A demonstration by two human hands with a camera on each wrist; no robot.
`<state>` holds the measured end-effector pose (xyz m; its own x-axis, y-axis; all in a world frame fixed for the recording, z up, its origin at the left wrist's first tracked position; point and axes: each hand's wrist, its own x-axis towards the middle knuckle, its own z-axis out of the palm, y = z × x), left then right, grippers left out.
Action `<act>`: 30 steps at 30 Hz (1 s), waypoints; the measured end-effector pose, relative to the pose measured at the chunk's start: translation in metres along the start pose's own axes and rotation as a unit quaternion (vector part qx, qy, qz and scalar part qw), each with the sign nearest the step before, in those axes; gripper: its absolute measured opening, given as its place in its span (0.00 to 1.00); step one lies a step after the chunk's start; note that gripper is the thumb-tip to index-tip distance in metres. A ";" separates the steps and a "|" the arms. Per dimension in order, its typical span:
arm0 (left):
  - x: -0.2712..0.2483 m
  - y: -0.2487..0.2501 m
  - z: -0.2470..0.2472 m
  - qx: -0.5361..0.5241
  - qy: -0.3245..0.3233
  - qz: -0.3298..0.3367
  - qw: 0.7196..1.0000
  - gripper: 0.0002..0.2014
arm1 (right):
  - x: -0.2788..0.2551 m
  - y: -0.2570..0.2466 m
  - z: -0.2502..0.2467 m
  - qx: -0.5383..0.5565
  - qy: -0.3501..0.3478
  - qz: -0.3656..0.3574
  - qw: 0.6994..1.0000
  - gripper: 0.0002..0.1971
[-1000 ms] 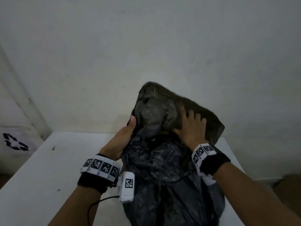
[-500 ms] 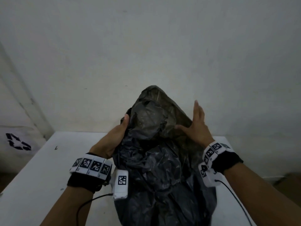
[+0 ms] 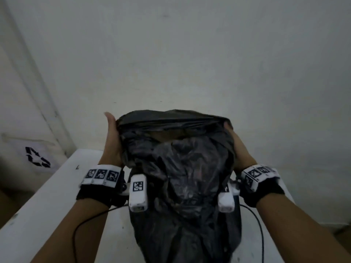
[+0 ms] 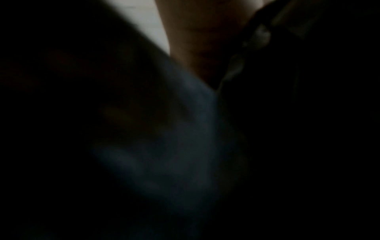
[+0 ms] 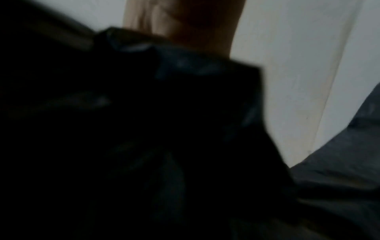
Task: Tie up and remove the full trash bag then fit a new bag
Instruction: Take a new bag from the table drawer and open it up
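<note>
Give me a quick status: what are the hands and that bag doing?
Left hand and right hand grip the black bag's mouth, one each side. Bag stands on white table, mouth spread, untied. Nothing in the way.

Both our forearms reach forward toward 12 o'clock, banded at the wrists. Our left hand (image 3: 112, 137) stands edge-up at 10 o'clock, thumb raised, palm turned inward. Our right hand (image 3: 239, 149) mirrors it at 2 o'clock. Fingers of both are hidden; their curl cannot be told.
</note>
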<state>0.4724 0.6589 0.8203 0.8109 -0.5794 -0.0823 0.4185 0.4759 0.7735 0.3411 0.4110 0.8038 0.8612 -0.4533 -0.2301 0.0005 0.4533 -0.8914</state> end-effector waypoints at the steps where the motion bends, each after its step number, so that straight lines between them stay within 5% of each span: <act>1: 0.000 0.001 0.000 -0.025 0.001 -0.012 1.000 0.45 | 0.001 -0.003 0.002 0.014 0.016 -0.023 1.000 0.25; 3: 0.002 -0.003 0.003 -0.001 -0.002 -0.059 0.998 0.43 | 0.000 0.001 0.003 0.040 0.033 -0.071 0.996 0.24; 5: 0.002 -0.013 0.002 0.138 0.018 -0.080 0.987 0.37 | 0.004 0.009 0.002 0.107 0.043 -0.088 0.989 0.23; 8: -0.004 -0.027 -0.019 0.413 0.079 -0.132 0.897 0.37 | 0.005 0.011 -0.005 0.154 0.037 -0.092 0.983 0.19; 10: -0.008 -0.032 -0.034 0.479 0.060 -0.195 0.854 0.41 | 0.004 0.010 -0.009 0.159 0.004 -0.085 0.984 0.24; 14: -0.004 -0.055 -0.039 0.384 -0.039 -0.313 0.868 0.38 | 0.001 0.014 -0.011 0.106 -0.070 -0.036 0.991 0.36; 16: 0.000 -0.074 -0.037 0.280 -0.046 -0.329 0.901 0.31 | -0.001 0.018 -0.012 0.089 -0.086 -0.026 0.992 0.41; 19: 0.008 -0.093 -0.036 0.192 0.008 -0.237 0.952 0.22 | -0.003 0.016 -0.016 0.108 -0.059 -0.037 0.992 0.44; 21: 0.012 -0.086 -0.028 0.049 0.036 -0.197 0.979 0.26 | -0.004 0.008 -0.026 0.141 -0.038 -0.061 0.987 0.46; 25: 0.020 -0.076 -0.021 -0.163 -0.096 -0.145 0.971 0.22 | -0.018 -0.003 -0.053 0.169 -0.001 -0.085 0.982 0.45; 28: 0.020 -0.080 -0.002 -0.169 0.014 -0.087 0.982 0.40 | -0.038 0.012 -0.070 0.166 0.011 -0.047 0.985 0.42; 30: 0.012 -0.088 0.008 -0.169 -0.013 -0.073 0.983 0.41 | -0.053 0.026 -0.076 0.163 0.010 -0.007 0.987 0.39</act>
<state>0.4418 0.6049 0.7566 0.7237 -0.6720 -0.1572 0.6446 0.5768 0.5018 0.2566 0.3892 0.7630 0.8502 -0.4738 -0.2296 0.1772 0.6681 -0.7226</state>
